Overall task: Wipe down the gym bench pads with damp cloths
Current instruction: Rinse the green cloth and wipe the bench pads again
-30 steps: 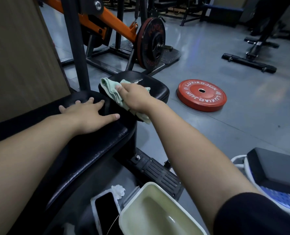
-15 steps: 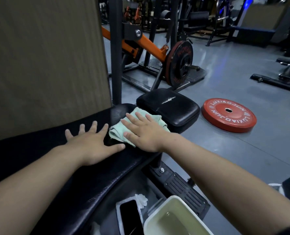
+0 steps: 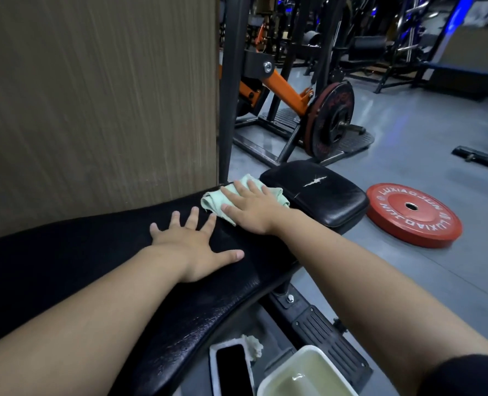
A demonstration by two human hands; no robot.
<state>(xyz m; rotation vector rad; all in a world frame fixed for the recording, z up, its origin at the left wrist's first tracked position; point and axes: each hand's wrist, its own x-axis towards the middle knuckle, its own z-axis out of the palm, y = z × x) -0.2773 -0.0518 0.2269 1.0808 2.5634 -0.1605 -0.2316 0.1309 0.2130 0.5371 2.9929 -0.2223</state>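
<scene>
Head view, only one angle. Person leans over a long black bench pad (image 3: 100, 270). Left hand (image 3: 192, 247) lies flat on it, fingers splayed wide, thumb out to the right, holding nothing. Right hand (image 3: 252, 211) sits palm-down on a pale green cloth (image 3: 212, 202), fingers spread flat across it, pressing rather than pinching. Cloth is bunched at the far end of the long pad, right at the gap before the smaller black seat pad (image 3: 319, 192); its far edge touches or overlaps that seat pad, can't tell which. Seat pad has a torn white split on top. Hands are near each other, left fingertips just beside the cloth's near corner.

Floor side: red weight plate (image 3: 414, 214) lies flat, right of the seat pad, apart from it. Orange-armed machine (image 3: 282, 87) behind, with a dark plate (image 3: 329, 118) mounted upright. Wood-grain panel (image 3: 94, 95) fills the left. Below the bench: white tub (image 3: 268, 387) with cloudy liquid, a phone (image 3: 232, 370) in a white tray beside it.
</scene>
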